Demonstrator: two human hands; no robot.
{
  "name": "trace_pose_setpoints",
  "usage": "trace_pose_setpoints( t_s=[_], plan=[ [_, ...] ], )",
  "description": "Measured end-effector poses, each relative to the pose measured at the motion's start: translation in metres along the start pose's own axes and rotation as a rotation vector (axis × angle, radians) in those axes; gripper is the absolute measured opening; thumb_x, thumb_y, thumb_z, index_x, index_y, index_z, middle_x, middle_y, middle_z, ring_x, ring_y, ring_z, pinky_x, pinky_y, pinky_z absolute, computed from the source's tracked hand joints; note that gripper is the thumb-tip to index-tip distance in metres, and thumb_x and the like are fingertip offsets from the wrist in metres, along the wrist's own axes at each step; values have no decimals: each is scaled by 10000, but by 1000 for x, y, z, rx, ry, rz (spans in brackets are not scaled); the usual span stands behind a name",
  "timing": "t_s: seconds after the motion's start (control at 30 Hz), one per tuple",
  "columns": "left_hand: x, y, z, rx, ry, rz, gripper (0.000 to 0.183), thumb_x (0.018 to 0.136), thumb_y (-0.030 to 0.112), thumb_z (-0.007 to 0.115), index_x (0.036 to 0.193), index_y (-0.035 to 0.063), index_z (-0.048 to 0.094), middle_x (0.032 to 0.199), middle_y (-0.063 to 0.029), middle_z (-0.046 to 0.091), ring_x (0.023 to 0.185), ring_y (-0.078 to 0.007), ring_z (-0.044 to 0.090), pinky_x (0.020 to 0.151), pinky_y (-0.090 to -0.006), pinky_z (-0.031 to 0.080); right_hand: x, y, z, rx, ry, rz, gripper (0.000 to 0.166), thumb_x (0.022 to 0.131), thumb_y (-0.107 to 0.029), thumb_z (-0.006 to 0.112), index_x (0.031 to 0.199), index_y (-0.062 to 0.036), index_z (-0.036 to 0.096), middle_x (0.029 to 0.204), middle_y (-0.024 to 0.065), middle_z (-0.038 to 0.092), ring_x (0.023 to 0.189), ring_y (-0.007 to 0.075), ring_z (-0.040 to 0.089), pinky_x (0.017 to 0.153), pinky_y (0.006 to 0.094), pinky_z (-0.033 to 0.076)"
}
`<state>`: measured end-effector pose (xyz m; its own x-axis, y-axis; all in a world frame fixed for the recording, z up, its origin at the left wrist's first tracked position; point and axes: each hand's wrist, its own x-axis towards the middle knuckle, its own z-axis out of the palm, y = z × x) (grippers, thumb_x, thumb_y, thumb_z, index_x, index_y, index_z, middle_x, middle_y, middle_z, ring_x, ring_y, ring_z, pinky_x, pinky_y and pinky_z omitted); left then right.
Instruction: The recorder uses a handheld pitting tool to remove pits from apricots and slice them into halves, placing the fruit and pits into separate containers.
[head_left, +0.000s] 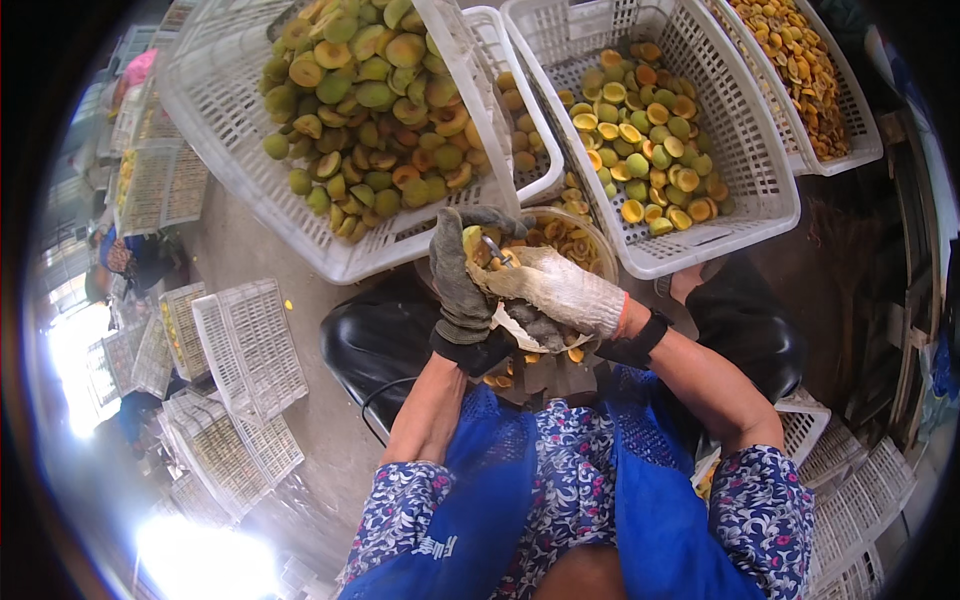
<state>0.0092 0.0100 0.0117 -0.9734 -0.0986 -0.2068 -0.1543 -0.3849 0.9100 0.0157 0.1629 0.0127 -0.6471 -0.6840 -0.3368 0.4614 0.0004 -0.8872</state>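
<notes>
My left hand, in a grey glove, holds a green-yellow halved fruit between its fingers and thumb. My right hand, in a soiled white knit glove, grips a small metal tool whose curved end is at the fruit; its handle is hidden in the glove. Just beyond the hands a round tub holds orange-yellow fruit pieces. A tilted white plastic crate with many green fruit halves stands ahead on the left. Hollowed fruit halves lie in another crate on the right.
A crate of orange fruit pieces stands at the far right, and another crate lies partly under the tilted one. More crates are stacked on the left floor, others at lower right. A person is at the far left.
</notes>
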Motion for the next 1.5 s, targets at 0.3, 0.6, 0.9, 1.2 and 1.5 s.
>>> trace_pose_setpoints(
  t_s=[0.3, 0.6, 0.9, 1.2, 1.5],
  plan=[
    [6, 1, -8, -258, -201, -279, 532, 1023, 423, 369, 798, 8, 615, 791, -155, 635, 813, -288, 634, 985, -509, 451, -1, -36, -9, 60, -161, 201, 282, 911, -268, 593, 1023, -14, 639, 803, 27, 650, 618, 75, 596, 533, 254, 470],
    [3, 15, -46, -484, 103, -153, 432, 989, 448, 447, 896, 49, 583, 863, -112, 622, 873, -280, 605, 957, -550, 462, -11, -22, -3, -173, -380, 52, 350, 892, -347, 608, 977, -8, 634, 762, 84, 658, 627, 164, 628, 604, 327, 512],
    [107, 75, -56, 1007, -154, 21, 508, 962, 405, 489, 1308, 33, 481, 1261, -225, 562, 1123, -340, 580, 906, -437, 491, -8, 19, -23, -978, -76, 14, 295, 839, -256, 534, 895, 22, 617, 796, 240, 650, 786, 409, 646, 729, 481, 510],
    [125, 8, -151, 1422, -153, -36, 483, 914, 369, 590, 1223, 4, 521, 1037, -185, 658, 946, -260, 649, 770, -382, 528, 2, 11, -33, -899, 38, -192, 351, 873, -299, 551, 987, 33, 559, 797, 271, 626, 802, 426, 630, 726, 495, 502],
    [34, 60, -22, -80, -79, -407, 494, 1000, 434, 458, 1290, 38, 516, 1071, -79, 630, 875, -155, 627, 714, -301, 551, 9, -19, -25, -672, 350, -547, 284, 873, -249, 580, 1034, -15, 580, 905, 241, 642, 867, 389, 631, 743, 446, 491]
  ],
)
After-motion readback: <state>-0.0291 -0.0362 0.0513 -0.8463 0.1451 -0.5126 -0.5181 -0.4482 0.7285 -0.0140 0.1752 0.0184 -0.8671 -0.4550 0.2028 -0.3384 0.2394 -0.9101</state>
